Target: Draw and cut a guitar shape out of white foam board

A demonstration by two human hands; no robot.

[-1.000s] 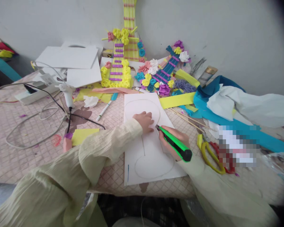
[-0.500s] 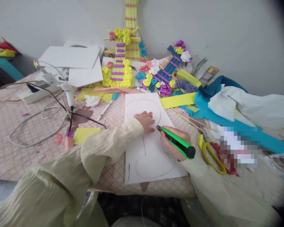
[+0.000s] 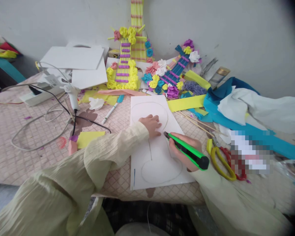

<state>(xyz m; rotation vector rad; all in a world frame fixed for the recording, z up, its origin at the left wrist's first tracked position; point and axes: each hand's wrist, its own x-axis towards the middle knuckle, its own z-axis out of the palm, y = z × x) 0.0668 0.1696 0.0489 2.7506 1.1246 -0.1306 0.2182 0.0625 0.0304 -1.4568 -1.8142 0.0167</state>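
Observation:
A white board (image 3: 140, 147) lies on the patterned tablecloth in front of me, with a rounded outline drawn on it in pencil: a loop at the top, a wider loop at the bottom and lines between. My left hand (image 3: 151, 126) rests on its upper part, fingers spread and holding nothing. On the right, my right hand (image 3: 185, 149) is wrapped round a green and black utility knife (image 3: 186, 149). The knife's tip points up and left at the board, beside the pencil line and close to my left fingertips. Whether the blade touches the board is too small to tell.
Paper-flower guitars (image 3: 124, 68) stand along the wall. A hot glue gun (image 3: 73, 98) with cables and a marker (image 3: 110, 111) lie left. On the right are scissors (image 3: 221, 164), wooden sticks (image 3: 194, 121) and blue crepe paper (image 3: 260, 131).
My right hand and the knife have shifted slightly right and down, the knife's rear end most. My left hand stays at the same place on the board. The view has tilted a little.

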